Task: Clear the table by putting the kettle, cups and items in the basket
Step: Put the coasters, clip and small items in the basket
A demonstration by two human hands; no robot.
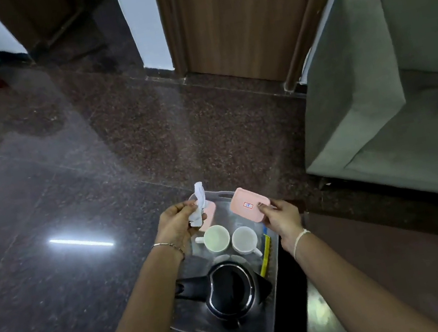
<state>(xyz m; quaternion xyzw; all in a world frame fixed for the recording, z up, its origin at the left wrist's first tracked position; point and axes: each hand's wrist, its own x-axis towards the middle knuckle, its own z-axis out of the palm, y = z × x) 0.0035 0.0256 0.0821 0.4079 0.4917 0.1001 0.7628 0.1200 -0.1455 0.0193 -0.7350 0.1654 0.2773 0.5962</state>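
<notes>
Clear plastic is what we are working over: the basket [274, 270], see-through, is sitting low below us with its handle slots at the near and far ends. We are holding our left hand [177, 226] closed around a crumpled white wrapper [199, 204] above the basket's far left corner, and our right hand [281, 217] is pinching a pink lid [249, 204] by its near edge over the far right corner.

Most of the clearing is looking done, as far as we can judge. The black kettle [231, 289] is already lying at the near end of the basket, two white cups [216, 238] are standing upright side by side in the middle, a yellow strip [266, 257] is leaning along the right wall, and a pink box [209, 216] is partly showing behind our left hand. What is remaining, we are guessing, is dropping in the two things we are holding.

The desk itself is not showing. A grey-green sofa [389, 77] is standing well to the right on the dark polished floor [67, 178], and nothing is blocking the basket's open top.
</notes>
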